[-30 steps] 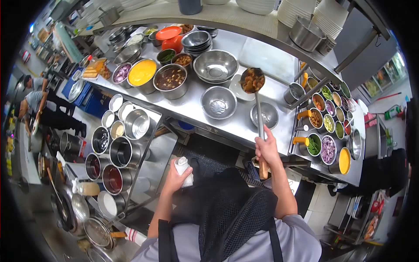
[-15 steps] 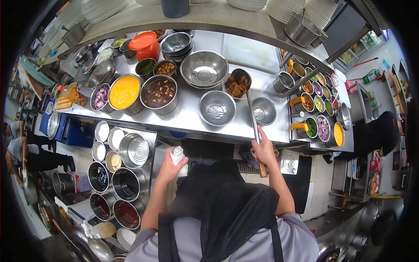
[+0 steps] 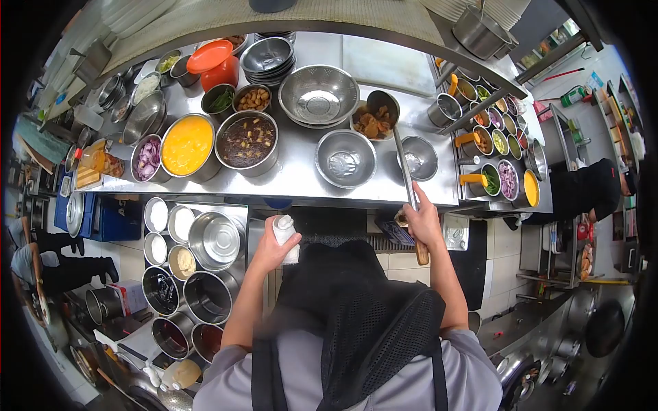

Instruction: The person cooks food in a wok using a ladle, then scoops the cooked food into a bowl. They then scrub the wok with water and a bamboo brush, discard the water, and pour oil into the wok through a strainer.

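Observation:
My right hand [image 3: 423,218] grips the long handle of a metal ladle [image 3: 406,171], which ends in wood. The ladle's dark bowl is tipped on its side over a small bowl [image 3: 356,115] at the back of the steel counter. Brown chunks of food [image 3: 372,126] lie at the ladle's lip and in that bowl; where one batch ends and the other starts I cannot tell. In my left hand [image 3: 269,248] is a bunched white cloth [image 3: 284,236], held in front of the counter. Two shiny metal bowls, one larger [image 3: 346,159] and one smaller [image 3: 419,159], stand near the ladle.
Behind sits a colander [image 3: 319,94]. Pots of yellow liquid [image 3: 186,145] and dark sauce [image 3: 247,142] stand left. Several containers fill the lower-left station [image 3: 208,296] and right rack [image 3: 507,179]. A shelf [image 3: 288,33] overhangs the counter. Other people stand far left and right.
The ladle's bowl has tipped further, and its dark inside shows with the food lower at its lip. My left hand still holds the cloth. The whole view has shifted slightly.

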A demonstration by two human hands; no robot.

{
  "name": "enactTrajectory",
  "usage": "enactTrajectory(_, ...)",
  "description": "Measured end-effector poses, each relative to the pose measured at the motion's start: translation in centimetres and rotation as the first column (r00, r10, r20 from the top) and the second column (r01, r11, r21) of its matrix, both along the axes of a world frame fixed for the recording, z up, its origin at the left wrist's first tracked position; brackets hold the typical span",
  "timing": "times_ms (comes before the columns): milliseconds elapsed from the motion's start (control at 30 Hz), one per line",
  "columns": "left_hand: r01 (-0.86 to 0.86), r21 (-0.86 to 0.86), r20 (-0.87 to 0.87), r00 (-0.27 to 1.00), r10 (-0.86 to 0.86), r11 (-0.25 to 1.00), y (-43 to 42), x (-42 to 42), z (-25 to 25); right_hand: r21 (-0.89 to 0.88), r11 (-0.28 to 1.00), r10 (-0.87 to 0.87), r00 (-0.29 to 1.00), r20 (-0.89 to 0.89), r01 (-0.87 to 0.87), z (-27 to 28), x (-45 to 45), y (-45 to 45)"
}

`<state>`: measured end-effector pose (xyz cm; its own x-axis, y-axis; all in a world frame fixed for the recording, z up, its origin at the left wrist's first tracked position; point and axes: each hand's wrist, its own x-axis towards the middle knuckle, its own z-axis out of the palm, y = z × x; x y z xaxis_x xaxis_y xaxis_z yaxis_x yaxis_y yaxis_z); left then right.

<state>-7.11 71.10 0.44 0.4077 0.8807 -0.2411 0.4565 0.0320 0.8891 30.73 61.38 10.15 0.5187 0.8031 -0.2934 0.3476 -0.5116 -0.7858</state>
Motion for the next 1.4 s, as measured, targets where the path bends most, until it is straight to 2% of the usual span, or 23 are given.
enactTrajectory(167,-0.009,0.028,0.036,0.999,0.008,1.000,0.7,-0.1,-0.4,0.099,0.990,-0.080,0.982,-0.171,0.098,-0.5,0.2,0.4)
enactTrajectory(400,-0.029,0.025,0.013,0.999,0.029,0.999,0.5,-0.1,0.2,0.158,0.972,-0.085,0.890,-0.448,0.173,0.3,1.4,0.4)
enactTrajectory(700,-0.024,0.029,-0.031,0.999,0.025,0.999,0.3,0.9,0.3,0.212,0.960,-0.045,0.845,-0.533,0.185,0.5,2.0,-1.0)
enactTrajectory(967,0.023,0.056,-0.070,0.997,-0.019,0.998,0.3,2.3,-0.3,0.221,0.966,-0.011,0.875,-0.484,0.134,0.5,1.6,-1.8)
enactTrajectory(1233,0.027,0.061,-0.012,1.000,-0.026,0.998,0.0,3.0,-1.2,0.169,0.984,0.016,0.911,-0.411,0.059,0.7,0.8,-1.5)
enactTrajectory(1367,0.004,0.050,-0.011,1.000,-0.004,0.999,-0.2,2.7,-1.4,0.148,0.989,0.033,0.979,-0.200,-0.003,1.1,0.2,-1.2)
enactTrajectory(1400,-0.002,0.044,-0.011,1.000,0.002,0.999,-0.2,2.6,-1.3,0.148,0.989,0.031,0.980,-0.199,-0.001,1.2,0.2,-1.1)
